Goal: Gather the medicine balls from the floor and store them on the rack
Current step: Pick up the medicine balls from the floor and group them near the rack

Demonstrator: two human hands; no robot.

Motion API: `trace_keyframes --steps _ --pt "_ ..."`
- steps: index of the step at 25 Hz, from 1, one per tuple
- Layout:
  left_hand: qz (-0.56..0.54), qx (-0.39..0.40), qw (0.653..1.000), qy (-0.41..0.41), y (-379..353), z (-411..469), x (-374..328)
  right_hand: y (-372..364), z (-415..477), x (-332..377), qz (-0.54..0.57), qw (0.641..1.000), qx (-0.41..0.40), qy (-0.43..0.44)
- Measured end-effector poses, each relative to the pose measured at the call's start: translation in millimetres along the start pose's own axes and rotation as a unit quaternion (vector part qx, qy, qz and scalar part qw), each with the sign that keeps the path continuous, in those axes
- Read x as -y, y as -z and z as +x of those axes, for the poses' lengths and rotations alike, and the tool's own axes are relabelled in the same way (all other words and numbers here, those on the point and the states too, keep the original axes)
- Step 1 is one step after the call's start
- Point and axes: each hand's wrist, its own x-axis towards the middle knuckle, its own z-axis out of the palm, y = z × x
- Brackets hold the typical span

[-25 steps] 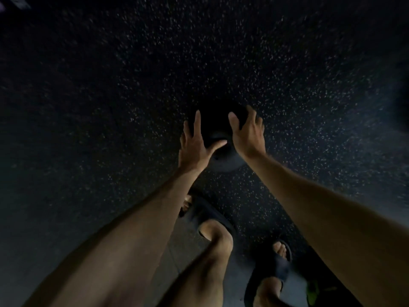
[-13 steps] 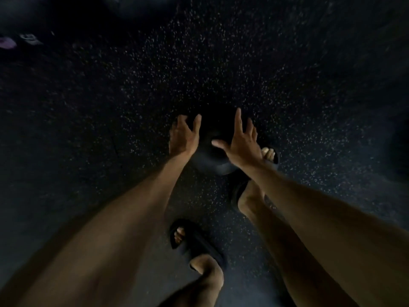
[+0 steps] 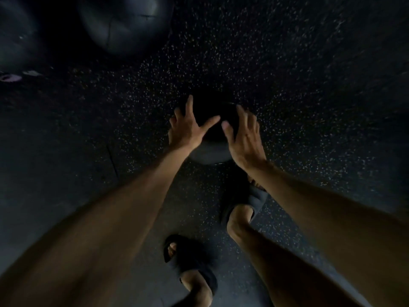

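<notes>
flanking the medicine ball, left hand and right hand spread wide.

Flanking a dark medicine ball with spread left hand and right hand. Standing on speckled floor.

**Hands spread wide on the medicine ball; a second ball slides into view**

The left hand, curled against the ball's left side half a second ago, now fans its fingers out, thumb reaching across the top. The right hand sits further round the right side, its thumb almost meeting the left one. The right sandal, whose toes were beside the ball, now lies just behind it under the right wrist. A larger dark ball, barely an edge before, fills the top left
</notes>
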Motion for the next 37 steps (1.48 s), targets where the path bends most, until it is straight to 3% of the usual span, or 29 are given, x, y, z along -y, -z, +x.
trace_keyframes --steps 2,5,7,10,13,15,18,20,22,25,28,30,34,37 --pt "-0.023 0.01 0.998 0.056 17.3 29.7 -34.9 2.9 -21.9 -12.2 -0.04 0.998 0.024 0.052" --pt "-0.035 -0.007 0.996 0.086 26.3 52.8 -62.5 4.7 -14.2 -7.6 -0.066 0.998 0.011 0.0" --pt "-0.053 -0.04 0.996 0.053 32.5 53.7 -60.4 9.0 6.5 6.6 -0.029 0.998 0.01 -0.055" --pt "-0.049 -0.082 0.992 -0.084 42.5 40.6 -45.4 29.8 44.2 25.3 0.011 0.993 0.008 -0.12" --pt "0.009 -0.06 0.981 -0.182 47.5 18.8 -39.0 59.6 85.1 41.2 0.034 0.981 0.02 -0.191" --pt "0.022 -0.013 0.984 -0.175 47.7 21.1 -46.5 77.0 116.8 52.7 0.072 0.962 0.002 -0.263" --pt "0.026 -0.012 0.991 -0.128 63.9 46.4 -74.4 94.2 156.3 77.3 0.09 0.941 -0.014 -0.325" --pt "0.009 0.027 0.997 -0.071 88.4 81.3 -95.5 101.3 167.3 91.4 0.08 0.951 -0.037 -0.296" --pt "0.024 0.058 0.998 -0.021 117.8 117.1 -113.1 104.6 161.1 99.1 0.069 0.974 -0.056 -0.208" --pt "0.036 0.037 0.999 0.017 150.9 154.5 -131.5 96.4 150.9 111.6 0.038 0.99 0.001 -0.135" --pt "-0.004 -0.007 0.999 0.035 169.7 177.4 -145.7 88.2 175.9 130.1 0.068 0.988 0.006 -0.137" --pt "-0.006 -0.06 0.998 0.0 175.5 186.2 -147.2 93.0 200.3 138.6 0.085 0.985 0.005 -0.148" --pt "-0.008 -0.121 0.971 -0.205 167.3 187.2 -132.8 125.1 249.0 150.5 0.041 0.985 -0.023 -0.165" --pt "-0.026 -0.097 0.971 -0.217 154.7 194.0 -133.0 142.3 287.2 172.4 0.051 0.978 -0.065 -0.192"
